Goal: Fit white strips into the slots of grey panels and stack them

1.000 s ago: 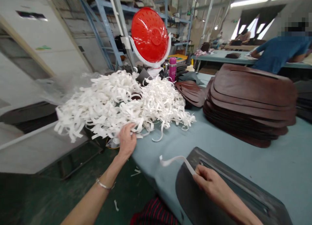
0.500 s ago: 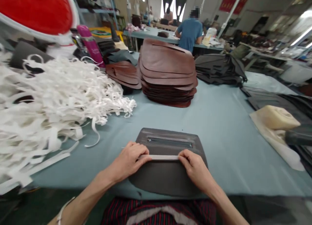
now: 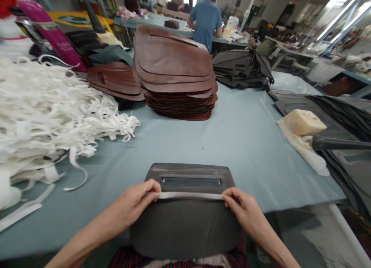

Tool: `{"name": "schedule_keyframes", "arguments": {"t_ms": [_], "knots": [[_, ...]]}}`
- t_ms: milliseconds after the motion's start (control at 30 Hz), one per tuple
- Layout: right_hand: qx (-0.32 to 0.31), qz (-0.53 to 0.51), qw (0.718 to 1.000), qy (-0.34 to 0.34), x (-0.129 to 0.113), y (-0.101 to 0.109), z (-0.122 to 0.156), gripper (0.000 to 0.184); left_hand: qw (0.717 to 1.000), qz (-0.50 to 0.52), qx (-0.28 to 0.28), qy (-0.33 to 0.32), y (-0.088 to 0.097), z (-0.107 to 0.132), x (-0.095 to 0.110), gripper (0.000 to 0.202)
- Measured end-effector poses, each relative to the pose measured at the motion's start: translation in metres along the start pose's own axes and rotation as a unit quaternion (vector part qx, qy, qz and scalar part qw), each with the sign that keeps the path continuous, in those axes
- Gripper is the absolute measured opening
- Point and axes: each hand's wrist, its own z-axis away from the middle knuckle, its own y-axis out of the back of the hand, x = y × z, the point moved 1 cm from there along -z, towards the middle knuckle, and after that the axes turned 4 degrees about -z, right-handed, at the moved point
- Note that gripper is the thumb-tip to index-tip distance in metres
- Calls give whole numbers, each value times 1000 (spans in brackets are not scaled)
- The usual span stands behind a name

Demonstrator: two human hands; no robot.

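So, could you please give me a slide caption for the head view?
Left hand and right hand hold a white strip across a dark panel on the table.

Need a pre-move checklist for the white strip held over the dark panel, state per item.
1. Left hand pinches the white strip at its left end: ok.
2. Right hand pinches its right end: ok.
3. Strip straight and untwisted between the hands: ok.
4. Strip parallel to the slot in the dark panel, on its near side: ok.
5. Strip touching the panel: cannot tell.
6. Panel wholly on the table: not ok, its near edge overhangs.
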Motion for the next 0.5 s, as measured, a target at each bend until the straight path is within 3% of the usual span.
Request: {"name": "schedule_keyframes", "arguments": {"t_ms": [133, 267, 500], "knots": [[83, -31, 995, -49, 7, 9, -38, 28, 986, -23, 129, 103, 10, -26, 2, 38], [103, -47, 993, -44, 15, 14, -58, 29, 984, 28, 128, 123, 12, -43, -7, 42], [128, -21, 990, -58, 19, 14, -65, 26, 977, 28, 130, 167, 14, -54, -21, 48]]}}
